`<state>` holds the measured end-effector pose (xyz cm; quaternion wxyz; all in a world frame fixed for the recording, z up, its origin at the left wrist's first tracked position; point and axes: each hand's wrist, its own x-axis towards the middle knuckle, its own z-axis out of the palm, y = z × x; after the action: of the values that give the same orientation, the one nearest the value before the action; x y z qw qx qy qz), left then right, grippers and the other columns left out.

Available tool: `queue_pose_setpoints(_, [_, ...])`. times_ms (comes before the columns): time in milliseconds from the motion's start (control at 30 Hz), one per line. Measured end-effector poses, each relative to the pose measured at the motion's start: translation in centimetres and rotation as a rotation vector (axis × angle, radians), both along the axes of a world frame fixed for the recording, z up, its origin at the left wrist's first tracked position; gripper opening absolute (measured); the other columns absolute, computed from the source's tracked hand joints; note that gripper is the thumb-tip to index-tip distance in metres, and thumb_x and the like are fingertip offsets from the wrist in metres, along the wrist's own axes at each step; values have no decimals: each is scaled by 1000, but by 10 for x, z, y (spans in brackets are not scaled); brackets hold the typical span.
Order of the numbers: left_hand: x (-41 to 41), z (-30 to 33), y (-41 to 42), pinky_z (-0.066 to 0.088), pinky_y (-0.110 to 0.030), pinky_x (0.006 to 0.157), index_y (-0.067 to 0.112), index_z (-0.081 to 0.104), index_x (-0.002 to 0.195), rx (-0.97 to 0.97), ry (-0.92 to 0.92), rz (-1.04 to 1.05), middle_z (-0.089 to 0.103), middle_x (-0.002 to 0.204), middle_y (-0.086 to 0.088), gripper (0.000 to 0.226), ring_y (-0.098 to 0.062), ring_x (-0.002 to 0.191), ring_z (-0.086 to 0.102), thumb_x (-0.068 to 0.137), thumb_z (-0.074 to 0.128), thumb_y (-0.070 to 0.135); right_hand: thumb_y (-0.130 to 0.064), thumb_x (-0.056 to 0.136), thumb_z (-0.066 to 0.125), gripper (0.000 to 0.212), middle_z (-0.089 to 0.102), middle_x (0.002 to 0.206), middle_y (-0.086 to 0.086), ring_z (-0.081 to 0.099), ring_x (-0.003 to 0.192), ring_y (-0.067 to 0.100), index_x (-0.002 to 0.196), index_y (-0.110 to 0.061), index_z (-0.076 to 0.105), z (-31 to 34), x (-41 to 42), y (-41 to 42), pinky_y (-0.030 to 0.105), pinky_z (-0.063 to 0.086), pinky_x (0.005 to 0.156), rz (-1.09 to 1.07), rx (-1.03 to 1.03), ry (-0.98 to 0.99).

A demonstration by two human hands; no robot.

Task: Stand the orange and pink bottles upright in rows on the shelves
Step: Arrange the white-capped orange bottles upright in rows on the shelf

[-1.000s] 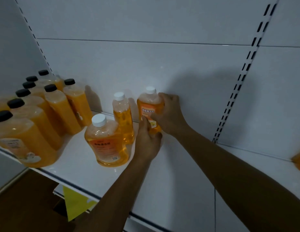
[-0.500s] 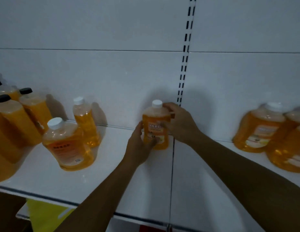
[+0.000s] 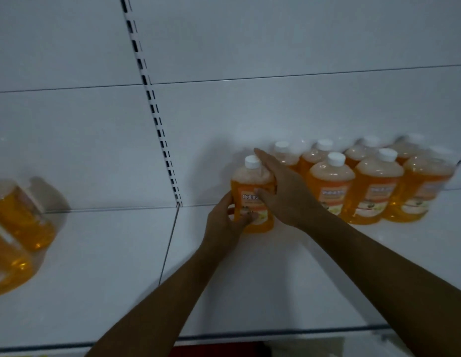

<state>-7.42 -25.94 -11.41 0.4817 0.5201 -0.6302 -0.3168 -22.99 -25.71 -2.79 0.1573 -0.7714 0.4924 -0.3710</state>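
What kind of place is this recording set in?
Most likely a shop aisle being stocked. A white shelf carries a slotted upright strip in its back panel, and identical white-capped orange bottles stand in rows, with both hands setting another orange bottle beside them.

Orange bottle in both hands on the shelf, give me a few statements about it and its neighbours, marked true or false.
1. The held orange bottle stands upright with a white cap. True.
2. Only the right hand touches it. False: the left hand grips its lower part too.
3. A group of white-capped bottles stands to its right. True.
4. The held bottle lies on its side on the shelf. False: it is upright.
5. It sits left of the slotted upright strip. False: it is to the right of the strip.
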Motion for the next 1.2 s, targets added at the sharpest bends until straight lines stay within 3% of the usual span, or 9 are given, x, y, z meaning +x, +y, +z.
queue_pose_setpoints(167, [-36, -3, -2, 49, -7, 75, 21, 55, 130, -27, -29, 12, 66, 117, 9, 54, -5, 101, 62, 81, 76, 28, -17, 90, 64, 71, 40, 149, 3, 38, 136, 21, 150, -26, 28, -5, -28, 7, 35, 36, 108, -75, -122, 95])
queue_pose_setpoints(333, [-55, -5, -5, 50, -8, 74, 28, 56, 127, -39, -56, 20, 64, 111, 17, 48, -2, 99, 62, 82, 74, 35, -31, 89, 65, 77, 32, 152, 5, 27, 141, 23, 151, -18, 22, -4, -35, 8, 35, 31, 111, -140, -154, 245])
queue_pose_setpoints(433, [-62, -8, -5, 47, -6, 74, 25, 52, 131, -35, -77, 61, 62, 112, 15, 53, -2, 98, 59, 84, 72, 38, -36, 89, 65, 76, 34, 149, 9, 33, 137, 25, 149, -14, 24, -4, -34, 6, 35, 32, 110, -188, -203, 326])
queue_pose_setpoints(600, [-67, -13, -5, 52, -34, 93, 25, 50, 135, 23, -92, 105, 64, 125, 4, 62, -14, 111, 61, 81, 69, 49, -21, 88, 67, 74, 31, 147, 8, 38, 132, 24, 148, -16, 23, -4, -36, 2, 31, 43, 100, -186, -209, 332])
queue_pose_setpoints(833, [-68, -13, -2, 49, -44, 98, 34, 50, 133, 90, -233, 177, 65, 124, 6, 53, -18, 113, 61, 85, 62, 53, -25, 87, 67, 75, 28, 151, 6, 37, 135, 25, 147, -17, 23, -9, -35, 4, 33, 43, 101, -195, -219, 281])
queue_pose_setpoints(933, [-61, -10, 1, 46, -44, 102, 31, 46, 139, 119, -368, 152, 60, 132, 3, 67, -22, 120, 57, 81, 59, 63, -25, 87, 68, 82, 20, 158, 12, 28, 142, 31, 151, -14, 19, -15, -30, 7, 37, 36, 108, -246, -237, 294])
queue_pose_setpoints(1000, [-49, -13, 7, 38, -39, 109, 28, 35, 148, 148, -447, 206, 47, 146, 2, 79, -21, 133, 46, 81, 62, 62, -30, 83, 72, 85, 24, 156, 20, 27, 142, 38, 151, -10, 25, -18, -24, 12, 41, 27, 111, -268, -359, 346])
queue_pose_setpoints(1067, [-27, -15, 17, 34, -38, 113, 27, 30, 150, 154, -459, 272, 39, 152, 4, 84, -18, 138, 39, 80, 60, 64, -32, 83, 71, 83, 26, 155, 22, 24, 143, 39, 150, -8, 29, -20, -14, 17, 42, 22, 111, -213, -472, 365])
queue_pose_setpoints(1200, [28, -12, 47, 38, -41, 112, 25, 39, 145, 210, -418, 376, 44, 149, 5, 81, -18, 134, 44, 78, 52, 67, -26, 81, 74, 78, 30, 153, 20, 28, 142, 37, 146, -7, 34, -27, 32, 20, 46, 37, 110, 16, -492, 284])
